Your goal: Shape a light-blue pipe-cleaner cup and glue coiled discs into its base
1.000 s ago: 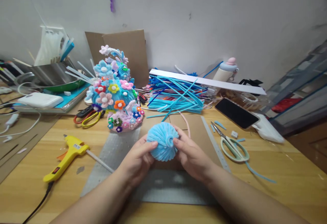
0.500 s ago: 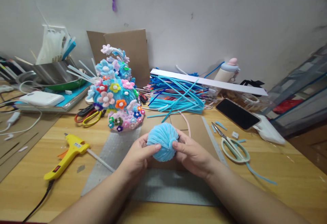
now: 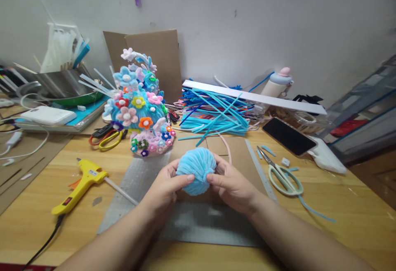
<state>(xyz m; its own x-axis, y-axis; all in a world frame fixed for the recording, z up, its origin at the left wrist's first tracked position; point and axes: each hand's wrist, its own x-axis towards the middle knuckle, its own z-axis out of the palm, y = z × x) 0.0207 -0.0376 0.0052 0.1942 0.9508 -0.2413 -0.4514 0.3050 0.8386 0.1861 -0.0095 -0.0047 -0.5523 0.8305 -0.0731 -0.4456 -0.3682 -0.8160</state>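
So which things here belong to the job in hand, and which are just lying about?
Probably for the job:
light-blue ball, held between the left hand and right hand
blue fuzzy stems
pale-handled scissors
yellow glue gun

Probably just lying about:
phone
bottle

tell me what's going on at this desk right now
A person is holding a fluffy light-blue ball between the left hand and the right hand, with both thumbs on the near side of it. The ball is held over a grey mat. On the table, a yellow glue gun lies to the left and a pair of scissors to the right. A flower decoration stands farther back on the left.
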